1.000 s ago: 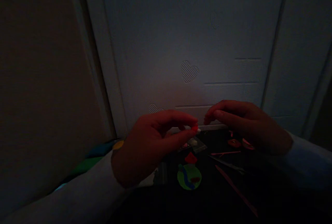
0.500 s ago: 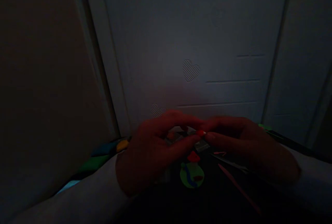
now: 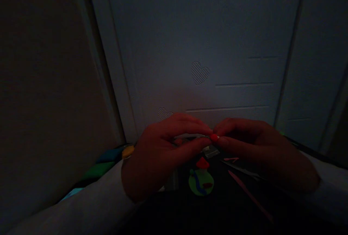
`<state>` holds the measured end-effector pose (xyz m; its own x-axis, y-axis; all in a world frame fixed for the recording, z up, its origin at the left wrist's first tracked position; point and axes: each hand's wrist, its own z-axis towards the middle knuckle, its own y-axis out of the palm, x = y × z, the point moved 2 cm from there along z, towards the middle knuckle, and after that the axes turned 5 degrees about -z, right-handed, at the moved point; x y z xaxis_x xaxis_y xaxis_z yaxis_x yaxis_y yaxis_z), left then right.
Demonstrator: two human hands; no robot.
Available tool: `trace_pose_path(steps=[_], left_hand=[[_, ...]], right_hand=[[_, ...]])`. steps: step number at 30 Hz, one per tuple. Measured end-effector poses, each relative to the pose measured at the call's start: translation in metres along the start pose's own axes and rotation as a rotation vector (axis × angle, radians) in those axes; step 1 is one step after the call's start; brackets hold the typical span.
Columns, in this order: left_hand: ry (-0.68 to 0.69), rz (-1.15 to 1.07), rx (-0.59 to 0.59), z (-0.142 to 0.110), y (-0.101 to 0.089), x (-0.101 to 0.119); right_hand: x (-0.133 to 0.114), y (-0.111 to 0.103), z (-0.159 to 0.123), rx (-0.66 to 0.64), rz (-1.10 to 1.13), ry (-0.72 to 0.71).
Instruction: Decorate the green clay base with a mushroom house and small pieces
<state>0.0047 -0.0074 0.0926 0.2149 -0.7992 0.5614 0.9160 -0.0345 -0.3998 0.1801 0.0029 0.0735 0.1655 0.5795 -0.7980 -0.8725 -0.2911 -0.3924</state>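
Observation:
In the head view, a small red clay piece (image 3: 214,137) with a bit of white at its right side sits between my fingertips. My left hand (image 3: 165,151) pinches it from the left with thumb and forefinger. From the other side, my right hand (image 3: 252,148) has its thumb and fingers closed on the same piece. Below the hands lies a round green clay disc (image 3: 201,188) bearing a blue wavy strip, a dark red lump and a small green ball. A red, pointed clay cap (image 3: 202,163) on a pale stem stands at the disc's far edge.
A pink modelling tool (image 3: 250,195) lies on the dark table to the right. Near it are a small pink piece (image 3: 231,159) and a pale strip (image 3: 241,169). Clear packets (image 3: 211,152) lie behind the disc. Coloured packs (image 3: 98,170) line the left; a white panel (image 3: 174,46) rises behind.
The red piece and my fingertips have shifted slightly right and up. More of the red piece now shows between the two hands.

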Motion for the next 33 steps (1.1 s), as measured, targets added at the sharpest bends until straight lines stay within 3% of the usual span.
trace_pose_path(steps=[20, 33], left_hand=[[-0.088, 0.069, 0.079, -0.0031, 0.0053, 0.0011], [-0.035, 0.130, 0.095, -0.0041, 0.0049, 0.0023]], right_hand=[[0.0024, -0.0008, -0.0008, 0.008, -0.026, -0.005], [0.0025, 0.0002, -0.0006, 0.002, -0.003, 0.023]])
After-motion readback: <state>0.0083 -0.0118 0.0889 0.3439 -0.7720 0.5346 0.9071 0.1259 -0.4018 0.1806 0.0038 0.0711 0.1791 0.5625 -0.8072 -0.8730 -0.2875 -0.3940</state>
